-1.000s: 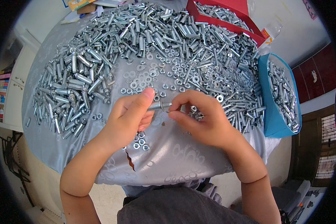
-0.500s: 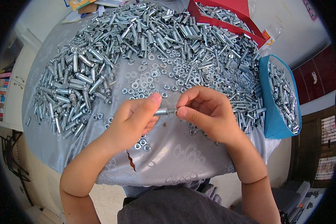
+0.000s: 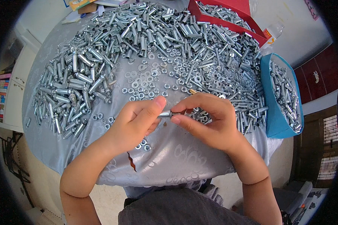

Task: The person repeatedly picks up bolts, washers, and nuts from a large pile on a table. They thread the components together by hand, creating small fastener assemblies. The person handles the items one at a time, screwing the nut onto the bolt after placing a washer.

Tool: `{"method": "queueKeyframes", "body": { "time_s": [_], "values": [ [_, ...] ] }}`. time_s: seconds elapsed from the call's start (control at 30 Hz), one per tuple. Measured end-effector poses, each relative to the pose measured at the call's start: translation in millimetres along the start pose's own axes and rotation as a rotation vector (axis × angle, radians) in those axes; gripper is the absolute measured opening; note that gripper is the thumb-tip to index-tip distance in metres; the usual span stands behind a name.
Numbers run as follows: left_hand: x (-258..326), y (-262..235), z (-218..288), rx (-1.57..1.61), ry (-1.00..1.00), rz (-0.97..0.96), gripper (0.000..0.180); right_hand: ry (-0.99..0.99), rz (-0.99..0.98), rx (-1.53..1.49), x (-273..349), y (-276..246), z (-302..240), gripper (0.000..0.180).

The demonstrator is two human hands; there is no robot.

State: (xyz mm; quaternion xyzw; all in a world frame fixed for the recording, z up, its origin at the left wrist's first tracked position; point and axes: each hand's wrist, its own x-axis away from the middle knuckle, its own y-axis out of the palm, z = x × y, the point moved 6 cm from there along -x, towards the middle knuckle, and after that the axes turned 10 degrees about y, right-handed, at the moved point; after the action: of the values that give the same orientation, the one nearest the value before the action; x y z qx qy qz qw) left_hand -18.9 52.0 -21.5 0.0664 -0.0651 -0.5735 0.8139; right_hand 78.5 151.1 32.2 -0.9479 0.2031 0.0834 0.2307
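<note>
Between my hands, above the near middle of the table, is a shiny metal expansion bolt with a sleeve (image 3: 164,113). My left hand (image 3: 135,119) is closed around its sleeve, the thumb lying along the top. The threaded end points right. My right hand (image 3: 210,118) pinches a washer (image 3: 171,114) with thumb and forefinger, against the sleeve's end. The right hand's other fingers curl behind. Loose nuts (image 3: 144,145) lie below my left hand, partly hidden by it. Beyond both hands are flat washers (image 3: 133,74) and more nuts.
A grey patterned cloth (image 3: 169,157) with a tear covers the table. Bolts with sleeves (image 3: 84,77) are heaped at left, bare sleeves (image 3: 142,39) at the back. A red box (image 3: 253,32) at back right and a blue bin (image 3: 268,93) at right hold bolts.
The washer has moved left along the thread, from the bolt's tip to the sleeve. My right fingertips have moved left with it; my left hand has hardly shifted.
</note>
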Motion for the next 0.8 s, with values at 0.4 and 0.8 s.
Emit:
{"method": "queueKeyframes", "body": {
  "time_s": [0.4, 0.8],
  "values": [
    [-2, -1, 0, 0.023, -0.016, 0.014, 0.045, 0.049, -0.083, 0.598, -5, -32, 18, 0.017],
    [-3, -2, 0, 0.020, -0.003, 0.031, 0.045, 0.053, -0.159, 0.663, -1, -23, 18, 0.016]
  ]
}}
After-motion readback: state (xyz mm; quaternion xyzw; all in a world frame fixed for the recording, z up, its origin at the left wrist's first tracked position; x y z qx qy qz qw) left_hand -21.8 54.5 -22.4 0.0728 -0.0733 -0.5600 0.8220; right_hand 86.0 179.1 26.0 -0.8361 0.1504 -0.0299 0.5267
